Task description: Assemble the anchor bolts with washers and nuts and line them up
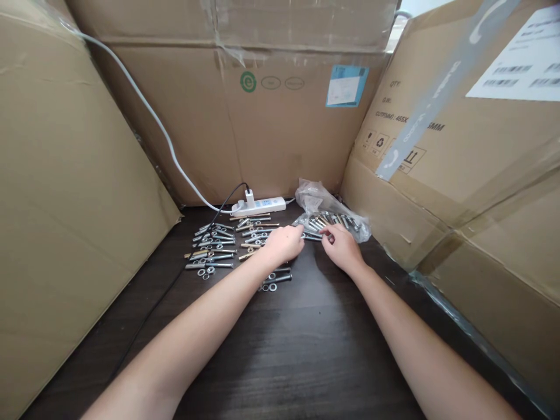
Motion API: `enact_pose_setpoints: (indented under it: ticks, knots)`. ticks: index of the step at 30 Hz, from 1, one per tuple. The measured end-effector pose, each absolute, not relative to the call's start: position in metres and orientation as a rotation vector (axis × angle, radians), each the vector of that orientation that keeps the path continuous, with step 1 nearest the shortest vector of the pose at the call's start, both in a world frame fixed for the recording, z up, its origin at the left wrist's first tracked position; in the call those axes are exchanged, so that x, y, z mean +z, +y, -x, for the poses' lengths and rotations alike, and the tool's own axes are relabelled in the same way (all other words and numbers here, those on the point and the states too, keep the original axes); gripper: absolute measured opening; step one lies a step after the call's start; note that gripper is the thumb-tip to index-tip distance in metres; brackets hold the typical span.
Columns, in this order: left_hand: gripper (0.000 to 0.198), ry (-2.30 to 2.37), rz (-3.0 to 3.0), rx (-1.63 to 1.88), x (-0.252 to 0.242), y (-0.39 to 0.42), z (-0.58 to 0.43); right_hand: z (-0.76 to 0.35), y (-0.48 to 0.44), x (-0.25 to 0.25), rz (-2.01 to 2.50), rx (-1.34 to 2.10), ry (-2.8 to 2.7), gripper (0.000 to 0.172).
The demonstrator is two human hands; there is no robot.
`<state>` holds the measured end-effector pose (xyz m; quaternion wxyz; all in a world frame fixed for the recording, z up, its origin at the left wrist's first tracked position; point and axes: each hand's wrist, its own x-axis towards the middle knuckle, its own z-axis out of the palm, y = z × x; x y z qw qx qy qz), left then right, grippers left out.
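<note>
Between my two hands a slim metal bolt (311, 237) lies level, just over the dark table. My left hand (285, 242) is closed at its left end, where a small ring or nut shows by the fingertips. The thumb and fingers of my right hand (342, 248) pinch its right end. Right behind them, a clear plastic bag (315, 198) lies open with several bolts (335, 220) in it. Left of my hands, bolts, sleeves, nuts and washers lie in rows (214, 245). My left forearm hides part of the nearer group of bolts and washers (276, 279).
A white power strip (265, 206) with a plugged-in charger stands against the back cardboard box (262, 134). A black cable (153, 303) runs forward along the left. Cardboard boxes wall in the left (65, 192) and right (437, 175) sides of the table (306, 350).
</note>
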<state>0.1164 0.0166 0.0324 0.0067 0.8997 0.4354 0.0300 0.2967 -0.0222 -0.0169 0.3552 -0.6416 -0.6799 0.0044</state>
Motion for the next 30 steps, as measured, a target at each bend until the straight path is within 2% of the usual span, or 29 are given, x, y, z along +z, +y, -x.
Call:
enact_pose_setpoints:
  ticks: [8, 16, 30]
  knots:
    - [0.023, 1.032, -2.921, 0.035, 0.021, 0.002, -0.146, -0.293, -0.025, -0.009, 1.610, 0.028, -1.669, 0.020]
    - [0.027, 1.010, -2.938, 0.020, 0.018, -0.002, -0.150, -0.293, -0.026, -0.007, 1.649, 0.042, -1.667, 0.012]
    - [0.031, 0.902, -2.980, 0.089, 0.012, 0.001, -0.146, -0.293, -0.026, -0.006, 1.652, 0.057, -1.681, 0.013]
